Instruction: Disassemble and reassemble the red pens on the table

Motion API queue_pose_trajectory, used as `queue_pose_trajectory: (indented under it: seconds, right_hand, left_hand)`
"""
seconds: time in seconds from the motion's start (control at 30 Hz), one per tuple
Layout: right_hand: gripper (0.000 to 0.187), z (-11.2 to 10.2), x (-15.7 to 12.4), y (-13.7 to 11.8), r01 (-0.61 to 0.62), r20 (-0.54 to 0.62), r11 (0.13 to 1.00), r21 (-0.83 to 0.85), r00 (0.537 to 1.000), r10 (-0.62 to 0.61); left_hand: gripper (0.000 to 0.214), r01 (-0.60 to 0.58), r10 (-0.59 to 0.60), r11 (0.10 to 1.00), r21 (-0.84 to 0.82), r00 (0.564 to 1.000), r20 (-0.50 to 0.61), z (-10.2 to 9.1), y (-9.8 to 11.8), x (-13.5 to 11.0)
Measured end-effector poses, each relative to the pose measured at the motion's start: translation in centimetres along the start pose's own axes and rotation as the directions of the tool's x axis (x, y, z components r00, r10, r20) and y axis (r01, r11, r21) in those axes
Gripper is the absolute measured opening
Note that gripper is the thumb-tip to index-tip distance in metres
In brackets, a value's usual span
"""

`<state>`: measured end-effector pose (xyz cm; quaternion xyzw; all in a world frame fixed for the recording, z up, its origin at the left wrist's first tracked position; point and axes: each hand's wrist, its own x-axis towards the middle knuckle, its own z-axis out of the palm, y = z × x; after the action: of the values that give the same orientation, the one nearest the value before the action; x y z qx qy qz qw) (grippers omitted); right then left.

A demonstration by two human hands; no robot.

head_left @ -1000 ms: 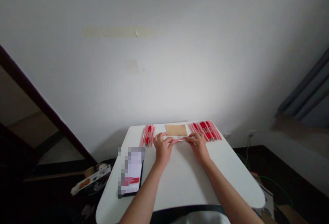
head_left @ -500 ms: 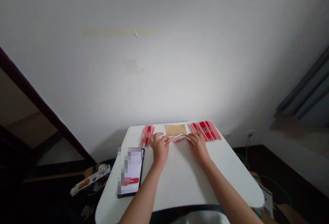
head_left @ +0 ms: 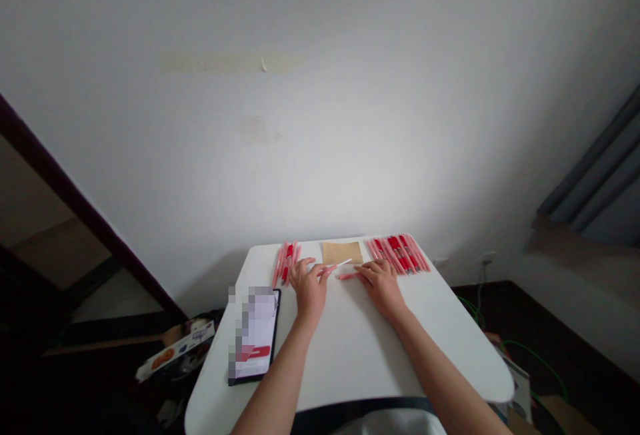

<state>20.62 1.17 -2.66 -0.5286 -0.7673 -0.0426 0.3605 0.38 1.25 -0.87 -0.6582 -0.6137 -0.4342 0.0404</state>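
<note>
My left hand (head_left: 308, 284) rests on the white table (head_left: 350, 348) and pinches a thin white pen refill (head_left: 340, 264) that points up and right. My right hand (head_left: 381, 281) pinches a pink pen barrel (head_left: 347, 276) by its right end. The refill and the barrel are apart, the refill a little above the barrel. A brown paper square (head_left: 343, 252) lies just behind both hands.
A small group of red pens (head_left: 287, 262) lies left of my left hand. A larger row of red pens (head_left: 399, 253) lies at the table's back right. A phone (head_left: 254, 336) lies near the left edge. A wall stands close behind the table.
The pen that both hands held as one piece has come apart: the left hand drew the white refill out to the left, and the right hand kept the pink barrel.
</note>
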Motion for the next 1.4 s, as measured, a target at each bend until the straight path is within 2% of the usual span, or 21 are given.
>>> queue_pose_trajectory:
  seconds: [0.57, 0.8, 1.07, 1.4]
  right_hand:
    - [0.021, 0.1, -0.1, 0.1, -0.039, 0.003, 0.999, 0.0, 0.999, 0.039]
    - [0.023, 0.2, 0.1, 0.6, -0.046, -0.083, 0.996, 0.077, 0.995, 0.052]
    - [0.022, 0.1, 0.1, 1.0, -0.11, -0.194, 0.991, 0.072, 0.973, 0.122]
    - [0.023, -0.3, 0.2, 0.7, -0.132, -0.197, 0.988, 0.085, 0.969, 0.147]
  left_hand:
    - [0.008, 0.033, -0.034, 0.999, 0.004, 0.999, 0.022, -0.1, 0.0, 0.1]
    - [0.008, 0.009, -0.01, 1.0, 0.03, 1.0, 0.029, -0.1, 0.1, 0.0]
    - [0.009, 0.003, -0.004, 0.999, 0.034, 1.0, 0.021, -0.3, 0.2, 0.0]
    - [0.008, -0.019, 0.019, 1.0, 0.025, 1.0, 0.015, -0.1, 0.1, 0.0]
